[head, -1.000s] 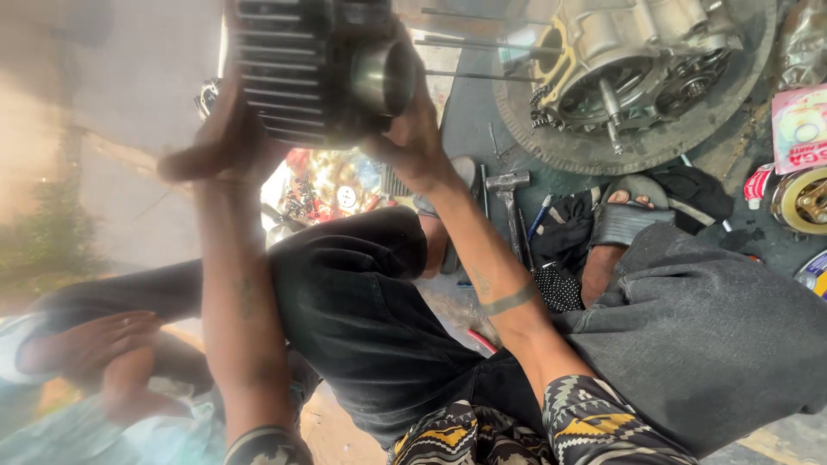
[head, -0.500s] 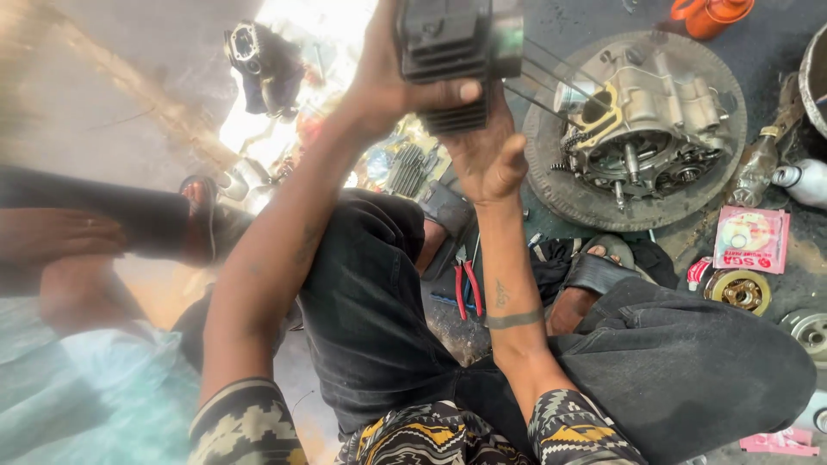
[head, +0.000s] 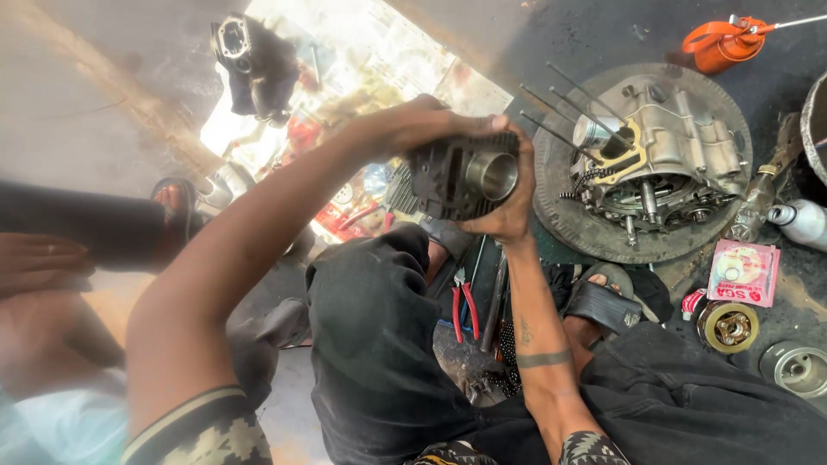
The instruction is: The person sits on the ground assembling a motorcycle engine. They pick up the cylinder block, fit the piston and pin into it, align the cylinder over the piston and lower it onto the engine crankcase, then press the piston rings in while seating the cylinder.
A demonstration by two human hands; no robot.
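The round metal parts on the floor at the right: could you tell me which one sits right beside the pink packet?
The brass-coloured round part, lying just below the pink packet. The plain silver round part lies farther off, toward the lower right corner, and has no gold colour.

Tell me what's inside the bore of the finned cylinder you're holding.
The cylinder block, held by the left hand and right hand, shows a shiny, smooth bore with nothing visible in it. Its far end can't be seen, and the fingers cover the outer fins.

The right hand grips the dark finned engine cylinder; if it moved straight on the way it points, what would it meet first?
Probably the long metal studs of the grey engine block; the right hand points there, though depth is unclear.
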